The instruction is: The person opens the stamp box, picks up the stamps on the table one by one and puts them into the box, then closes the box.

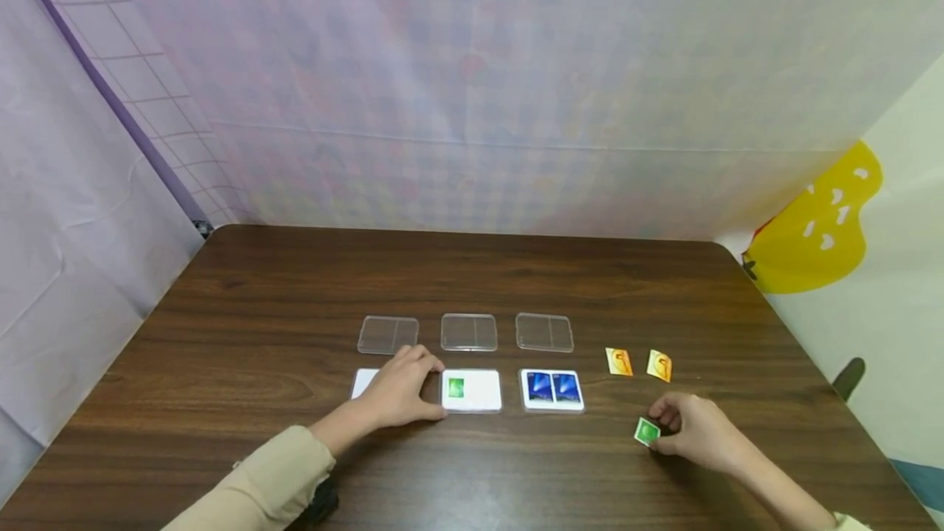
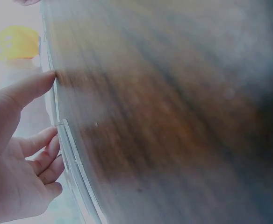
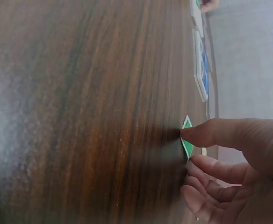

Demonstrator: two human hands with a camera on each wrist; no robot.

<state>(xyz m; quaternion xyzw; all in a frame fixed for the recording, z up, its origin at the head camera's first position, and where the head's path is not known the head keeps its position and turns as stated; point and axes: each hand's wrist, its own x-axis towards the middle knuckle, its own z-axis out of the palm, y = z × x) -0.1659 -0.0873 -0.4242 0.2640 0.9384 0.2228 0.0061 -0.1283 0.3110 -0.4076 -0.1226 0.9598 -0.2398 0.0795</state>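
My left hand (image 1: 401, 388) holds the left end of the middle white case (image 1: 483, 392), thumb at its near corner and a finger at its far corner. A small green square (image 1: 456, 388) lies on that case's left half. In the left wrist view the thumb and curled fingers (image 2: 45, 175) meet the case edges. My right hand (image 1: 696, 430) pinches a small green picture card (image 1: 646, 431) by its edge, low over the table; the right wrist view shows the green card (image 3: 187, 137) between thumb and fingers. Left of the middle case, another white case (image 1: 363, 381) is partly hidden by my left hand.
A white case with two blue pictures (image 1: 551, 391) stands right of the middle one. Behind the cases lie a left clear lid (image 1: 379, 334), a middle clear lid (image 1: 469, 333) and a right clear lid (image 1: 544, 333). Two orange picture cards (image 1: 619, 361) lie farther right on the brown table (image 1: 310, 293).
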